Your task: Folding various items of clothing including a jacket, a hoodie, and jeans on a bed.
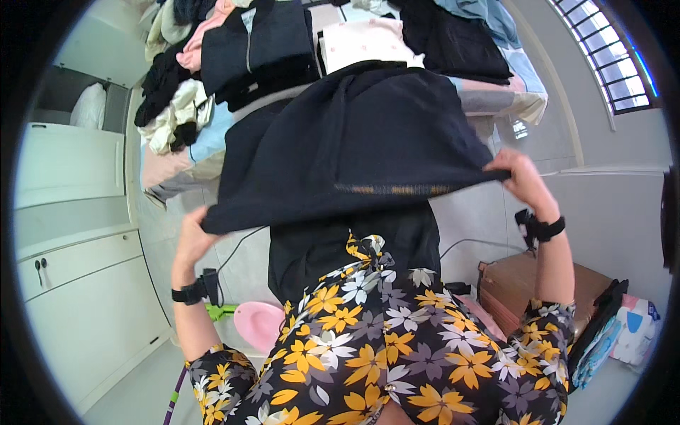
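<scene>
A large dark garment [319,154] is stretched out in front of me, its far part lying over the near edge of the bed. My left hand [195,236] grips its near corner on the left. On the right, my right hand [519,175] pinches the opposite corner, a little higher. A strip of patterned trim [396,189] shows along the near part of the cloth. Beyond it on the bed lie a folded dark zip jacket [255,50] on a stack, a folded white cloth with pink spots [364,42] and folded black clothing [451,45].
Loose clothes, among them a crumpled cream garment [172,117], lie on the bed's left side. White cabinets [74,164] line the left wall. A pink plastic basin [258,324] stands on the floor at my left, a brown cardboard box [542,281] at my right. A barred window [605,53] is upper right.
</scene>
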A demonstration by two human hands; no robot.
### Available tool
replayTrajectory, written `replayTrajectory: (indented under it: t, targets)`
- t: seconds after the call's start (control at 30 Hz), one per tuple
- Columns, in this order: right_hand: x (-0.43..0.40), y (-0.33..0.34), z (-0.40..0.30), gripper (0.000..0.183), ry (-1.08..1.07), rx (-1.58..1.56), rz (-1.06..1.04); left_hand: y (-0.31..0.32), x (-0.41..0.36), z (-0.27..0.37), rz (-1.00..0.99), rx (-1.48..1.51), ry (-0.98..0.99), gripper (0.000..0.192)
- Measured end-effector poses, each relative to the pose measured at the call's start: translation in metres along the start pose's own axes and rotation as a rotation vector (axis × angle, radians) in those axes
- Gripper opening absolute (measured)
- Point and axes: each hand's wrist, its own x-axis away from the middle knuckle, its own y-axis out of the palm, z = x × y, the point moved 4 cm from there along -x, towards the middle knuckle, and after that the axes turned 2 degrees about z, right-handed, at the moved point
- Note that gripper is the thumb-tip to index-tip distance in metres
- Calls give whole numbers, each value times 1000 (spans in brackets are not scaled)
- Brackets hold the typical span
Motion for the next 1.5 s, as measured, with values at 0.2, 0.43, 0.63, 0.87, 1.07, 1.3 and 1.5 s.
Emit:
replayTrajectory:
  t: [0.2, 0.43, 0.63, 0.87, 1.07, 1.3, 1.5]
  targets:
    - [48, 51, 39, 19, 339, -215, -172, 60, 15, -37, -284, 371, -239, 33]
    - [63, -8, 91, 21, 607, -529, -177, 34, 0, -45, 99, 904, -114, 24]
    - [28, 16, 101, 33, 596, -448, -187, 65, -13, -51, 35, 796, -158, 28]
    - [21, 45, 119, 30, 741, -402, -252, 71, 10, -64, 96, 794, -226, 30]
    - [24, 59, 122, 34, 685, -615, -273, 103, 25, -92, 74, 601, -318, 35]
    - [51, 130, 165, 28, 863, -976, -201, 132, 21, -84, 90, 529, -415, 27]
    - [56, 79, 157, 28, 718, -882, 350, 103, 25, -82, 257, 538, -249, 25]
